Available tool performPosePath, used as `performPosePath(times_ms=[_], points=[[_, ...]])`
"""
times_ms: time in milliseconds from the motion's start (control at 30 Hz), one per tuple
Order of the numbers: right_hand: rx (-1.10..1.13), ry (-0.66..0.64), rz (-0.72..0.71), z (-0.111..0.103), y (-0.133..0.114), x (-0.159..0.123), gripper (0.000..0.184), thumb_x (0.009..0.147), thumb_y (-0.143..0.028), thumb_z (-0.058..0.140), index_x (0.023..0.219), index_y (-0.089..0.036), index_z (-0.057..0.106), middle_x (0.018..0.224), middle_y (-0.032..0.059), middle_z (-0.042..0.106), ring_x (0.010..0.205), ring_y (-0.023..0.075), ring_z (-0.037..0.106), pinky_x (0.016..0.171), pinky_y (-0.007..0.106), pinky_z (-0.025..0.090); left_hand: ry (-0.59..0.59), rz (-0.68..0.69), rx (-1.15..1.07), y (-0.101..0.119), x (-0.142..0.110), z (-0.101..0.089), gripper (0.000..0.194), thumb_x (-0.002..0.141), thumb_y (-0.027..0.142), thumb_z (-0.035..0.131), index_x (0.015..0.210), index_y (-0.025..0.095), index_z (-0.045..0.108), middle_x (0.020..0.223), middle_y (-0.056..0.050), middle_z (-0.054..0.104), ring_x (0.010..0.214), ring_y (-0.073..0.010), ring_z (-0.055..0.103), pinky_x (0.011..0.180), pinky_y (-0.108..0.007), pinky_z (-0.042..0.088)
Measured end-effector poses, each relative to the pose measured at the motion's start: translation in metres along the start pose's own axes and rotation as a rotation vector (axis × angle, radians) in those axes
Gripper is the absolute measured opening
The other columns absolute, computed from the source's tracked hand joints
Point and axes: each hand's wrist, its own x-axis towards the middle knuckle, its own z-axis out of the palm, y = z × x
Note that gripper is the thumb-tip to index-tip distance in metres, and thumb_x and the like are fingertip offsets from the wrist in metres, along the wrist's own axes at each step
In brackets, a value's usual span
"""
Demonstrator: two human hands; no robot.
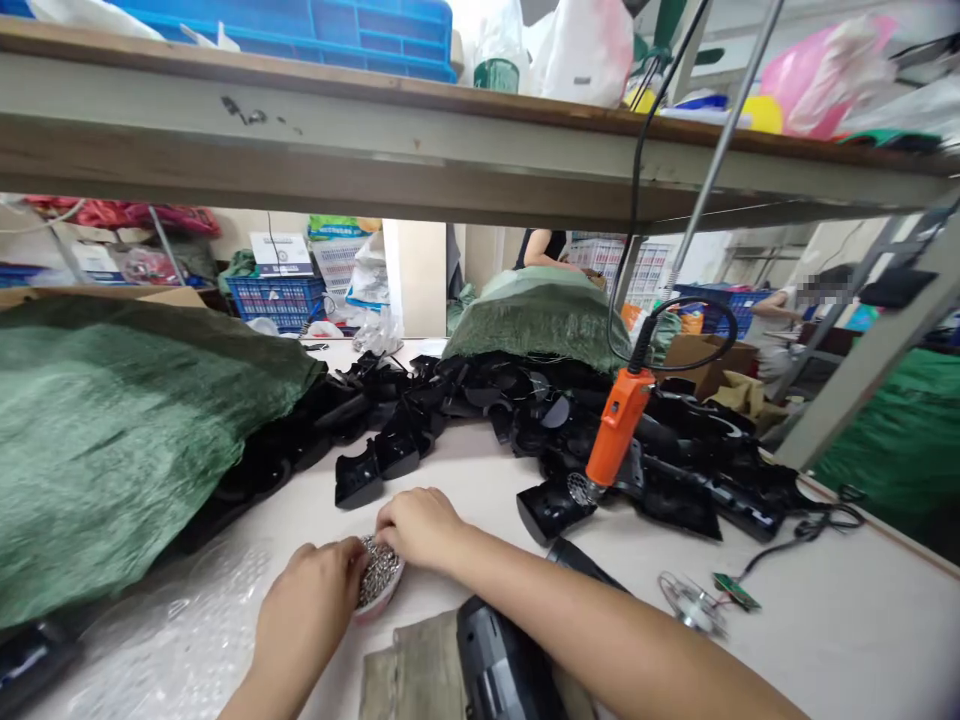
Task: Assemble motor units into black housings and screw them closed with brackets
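Together, the left hand (304, 610) and right hand (420, 528) grip a rounded wire-mesh piece (380, 578) lying lengthwise between them, the right hand nearer the black plastic housings (397, 450).

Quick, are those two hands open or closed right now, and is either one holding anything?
Left hand: closed, holding a round metal-mesh piece.
Right hand: closed, holding the same piece.

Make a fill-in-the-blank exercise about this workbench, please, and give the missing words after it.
The left hand and the right hand both touch a small piece of ____ metal mesh. The handheld tool beside the heap of plastic parts has an ____ body. Those parts are ____ in colour. Clear ____ wrap lies near the left hand.

Missing words: silver; orange; black; bubble.
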Motion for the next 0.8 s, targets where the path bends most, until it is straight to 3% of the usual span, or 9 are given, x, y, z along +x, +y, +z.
performPosePath(times_ms=[100,233,333,433,500,600,800], points=[[0.066,0.046,0.011,-0.002,0.002,0.002,0.022,0.090,-0.032,0.057,0.103,-0.015,0.061,0.105,0.0056,0.064,0.095,0.0188,0.062,0.085,0.042,0.051,-0.003,-0.005,-0.042,-0.001,0.002,0.003,0.027,0.088,0.029,0.037,0.080,0.023,0.062,0.077,-0.010,0.067,0.087,-0.0309,0.062,0.064,-0.034,0.041],[0.224,0.163,-0.014,-0.012,0.010,-0.006,0.019,0.090,-0.031,0.058,0.096,-0.014,0.063,0.100,0.0046,0.065,0.093,0.0179,0.063,0.085,0.041,0.051,0.009,-0.017,-0.179,-0.011,0.006,0.008,0.025,0.088,0.033,0.035,0.082,0.023,0.057,0.079,-0.007,0.068,0.075,-0.0257,0.064,0.064,-0.033,0.042],[0.399,0.293,-0.019,-0.023,0.028,-0.039,0.011,0.090,-0.022,0.056,0.095,-0.015,0.064,0.100,0.0032,0.067,0.094,0.0160,0.063,0.087,0.037,0.049,0.077,-0.015,-0.535,-0.020,0.000,0.010,0.024,0.083,0.043,0.044,0.076,0.022,0.055,0.076,-0.004,0.069,0.072,-0.0231,0.064,0.067,-0.032,0.044],[0.556,0.419,0.081,-0.025,0.054,-0.089,0.013,0.087,-0.018,0.057,0.098,-0.019,0.063,0.096,0.0005,0.069,0.092,0.0135,0.063,0.085,0.028,0.047,0.133,-0.042,-0.891,-0.017,-0.018,0.006,0.031,0.074,0.050,0.056,0.082,0.021,0.061,0.082,-0.005,0.071,0.078,-0.0243,0.065,0.072,-0.033,0.047],[0.631,0.460,0.171,-0.019,0.069,-0.120,0.008,0.085,-0.024,0.058,0.090,-0.019,0.063,0.089,0.0006,0.068,0.085,0.0148,0.063,0.079,0.027,0.047,0.138,-0.088,-1.046,-0.006,-0.032,-0.001,0.035,0.071,0.050,0.062,0.090,0.021,0.066,0.091,-0.005,0.072,0.085,-0.0246,0.065,0.076,-0.033,0.048],[0.698,0.434,0.270,0.000,0.078,-0.153,0.013,0.084,-0.029,0.056,0.079,-0.020,0.063,0.076,-0.0002,0.066,0.075,0.0158,0.062,0.069,0.026,0.046,0.138,-0.077,-1.107,0.018,-0.048,-0.006,0.027,0.071,0.046,0.064,0.081,0.022,0.071,0.086,-0.004,0.072,0.084,-0.0235,0.064,0.076,-0.032,0.048],[0.734,0.433,0.342,0.033,0.063,-0.171,0.015,0.083,-0.031,0.057,0.074,-0.022,0.065,0.078,0.0004,0.066,0.078,0.0179,0.061,0.074,0.029,0.046,0.064,0.084,-1.143,0.048,-0.066,0.015,0.018,0.078,0.031,0.058,0.081,0.026,0.075,0.085,-0.003,0.070,0.089,-0.0219,0.063,0.083,-0.033,0.046]])
